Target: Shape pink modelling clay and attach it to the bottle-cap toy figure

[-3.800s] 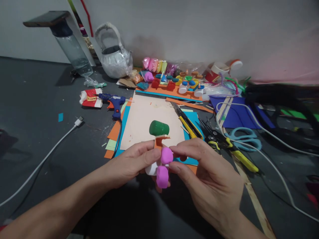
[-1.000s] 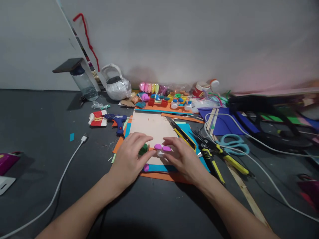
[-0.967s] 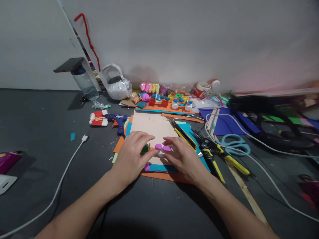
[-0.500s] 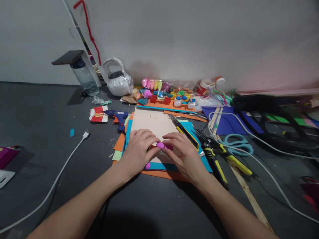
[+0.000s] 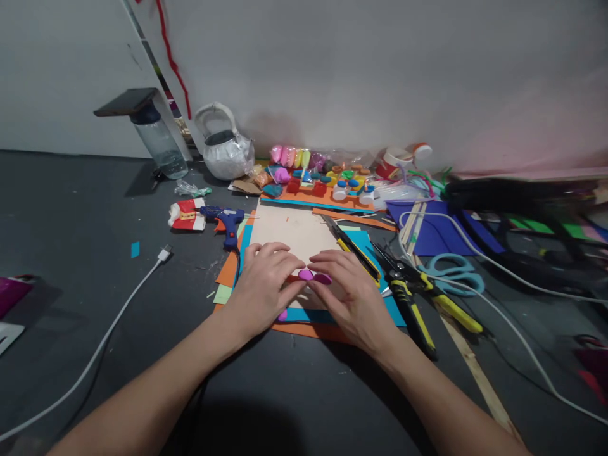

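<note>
Between the fingertips of my two hands is a piece of purple modeling clay (image 5: 306, 274), with two rounded lobes showing. My left hand (image 5: 263, 278) pinches it from the left, thumb and forefinger closed together. On the other side my right hand (image 5: 354, 291) pinches it the same way, and part of the clay is hidden behind its fingers. Below the left thumb a small purple lump (image 5: 282, 315) shows at the edge of the blue foam sheet (image 5: 308, 315). A pale board (image 5: 294, 225) lies under both hands on the stacked sheets.
Left of the board lies a blue glue gun (image 5: 228, 221). A utility knife (image 5: 356, 250), pliers (image 5: 403, 291) and blue scissors (image 5: 453, 273) are on the right. At the back stand a silver kettle (image 5: 228, 155), a water bottle (image 5: 161, 149) and colorful clay models (image 5: 318, 187). White cables cross both sides.
Both hands stay in nearly the same place, still pinching the clay. More of its right lobe shows now beside the right fingers. The view has shifted slightly.
</note>
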### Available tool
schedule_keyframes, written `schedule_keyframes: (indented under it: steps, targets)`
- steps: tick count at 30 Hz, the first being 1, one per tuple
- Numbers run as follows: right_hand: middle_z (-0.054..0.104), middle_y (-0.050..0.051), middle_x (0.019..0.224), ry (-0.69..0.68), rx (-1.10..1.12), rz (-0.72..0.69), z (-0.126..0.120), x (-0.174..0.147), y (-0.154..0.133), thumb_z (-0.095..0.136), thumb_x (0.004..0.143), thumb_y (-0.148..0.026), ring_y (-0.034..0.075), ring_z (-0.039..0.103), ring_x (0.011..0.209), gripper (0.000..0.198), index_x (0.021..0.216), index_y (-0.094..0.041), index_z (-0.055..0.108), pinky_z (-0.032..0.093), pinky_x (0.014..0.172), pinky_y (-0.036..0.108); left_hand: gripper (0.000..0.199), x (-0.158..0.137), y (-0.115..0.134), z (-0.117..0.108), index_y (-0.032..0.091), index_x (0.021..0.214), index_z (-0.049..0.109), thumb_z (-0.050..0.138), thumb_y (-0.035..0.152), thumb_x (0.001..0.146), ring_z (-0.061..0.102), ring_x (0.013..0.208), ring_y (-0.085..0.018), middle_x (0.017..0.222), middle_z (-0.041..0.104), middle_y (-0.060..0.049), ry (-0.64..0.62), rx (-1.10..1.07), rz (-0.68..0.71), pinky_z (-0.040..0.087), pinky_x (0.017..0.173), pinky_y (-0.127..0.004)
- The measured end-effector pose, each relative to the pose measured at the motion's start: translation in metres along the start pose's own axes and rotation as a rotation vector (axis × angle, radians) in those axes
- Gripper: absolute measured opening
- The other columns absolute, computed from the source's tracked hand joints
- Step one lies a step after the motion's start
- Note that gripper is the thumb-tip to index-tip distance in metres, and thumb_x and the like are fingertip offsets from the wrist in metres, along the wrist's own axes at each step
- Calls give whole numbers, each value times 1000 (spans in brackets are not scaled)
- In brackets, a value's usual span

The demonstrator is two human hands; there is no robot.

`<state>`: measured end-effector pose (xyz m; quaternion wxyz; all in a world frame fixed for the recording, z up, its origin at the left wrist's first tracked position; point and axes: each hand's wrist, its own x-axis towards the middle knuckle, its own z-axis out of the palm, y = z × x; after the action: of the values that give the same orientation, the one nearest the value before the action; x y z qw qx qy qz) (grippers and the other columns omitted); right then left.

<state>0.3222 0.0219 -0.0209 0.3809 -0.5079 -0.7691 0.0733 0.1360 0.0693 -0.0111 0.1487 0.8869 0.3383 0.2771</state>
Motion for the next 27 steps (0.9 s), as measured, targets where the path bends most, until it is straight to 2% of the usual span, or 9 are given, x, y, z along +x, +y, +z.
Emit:
schedule_keyframes:
  steps: [6,14,20,27]
  targets:
    - [71,9,106,16,-6,-7,0,1,-2,58,94,-19,24,62,106,11,97,-21,68,52,92,45,13,-1,-3,0,22,98,67,60,33,95,58,117,-25,104,76,-3,-2,-46,-42,31,98,-45]
    - [72,9,104,12,4,15,1,1,-2,57,95,-21,26,63,106,12,95,-23,68,53,92,48,12,-1,-4,4,23,96,69,59,31,96,59,115,-24,102,76,-2,22,-69,-31,31,100,-46]
    - [73,9,102,23,-1,5,2,1,-1,58,94,-19,25,62,105,10,94,-21,68,53,91,46,13,-2,-3,4,21,103,67,59,28,96,62,111,-22,106,75,-4,47,-61,-4,32,98,-42]
    - [72,9,102,11,-4,1,3,0,1,58,94,-20,25,61,107,10,96,-21,68,52,93,47,8,-1,-2,4,22,94,67,59,25,96,63,109,-22,96,76,-1,79,-55,62,31,98,-43]
